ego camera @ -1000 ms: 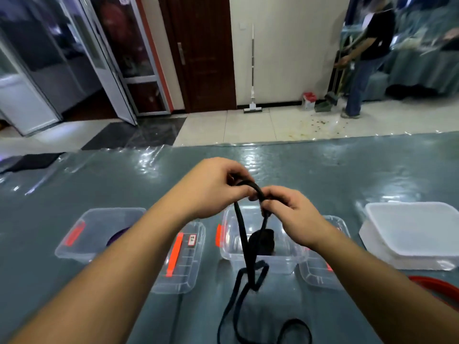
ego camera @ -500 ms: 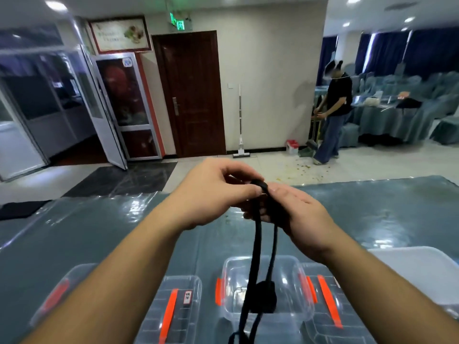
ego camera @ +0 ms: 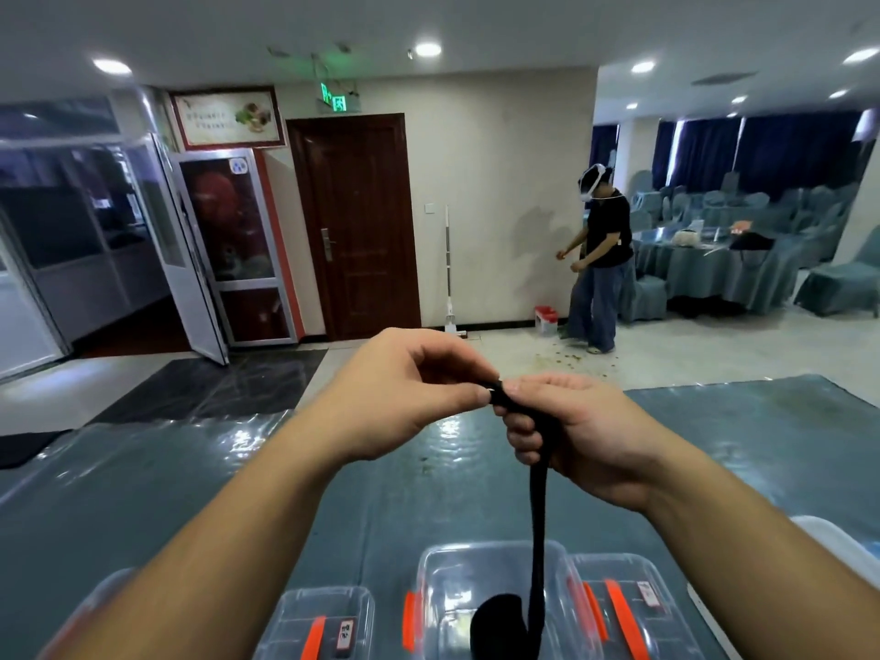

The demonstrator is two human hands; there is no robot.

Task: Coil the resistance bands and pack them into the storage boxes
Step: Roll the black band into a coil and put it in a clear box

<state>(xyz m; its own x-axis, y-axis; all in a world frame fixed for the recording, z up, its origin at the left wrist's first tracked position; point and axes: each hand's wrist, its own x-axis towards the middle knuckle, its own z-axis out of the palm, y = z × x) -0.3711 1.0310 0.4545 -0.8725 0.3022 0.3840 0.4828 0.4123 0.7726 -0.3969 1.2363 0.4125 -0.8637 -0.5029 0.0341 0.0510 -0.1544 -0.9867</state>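
Note:
A black resistance band [ego camera: 538, 526] hangs down from my two hands over the table. My left hand [ego camera: 405, 397] pinches its top end between thumb and fingertips. My right hand [ego camera: 571, 435] has its fingers curled round the band just below that. The band drops into a clear storage box [ego camera: 443, 588] with orange clips, where a dark rounded end of it shows at the bottom edge. The lower run of the band is cut off by the frame.
A clear lid with an orange stripe [ego camera: 319, 626] lies left of the box, another lid [ego camera: 624, 607] right of it, and a white box corner [ego camera: 838, 545] at far right. The table [ego camera: 238, 493] has a teal glossy cover. A person [ego camera: 600, 259] stands across the room.
The camera has tilted up, showing more of the room. My hands have lifted the band higher; my right hand's fingers have closed round it, and the strands hang as one line.

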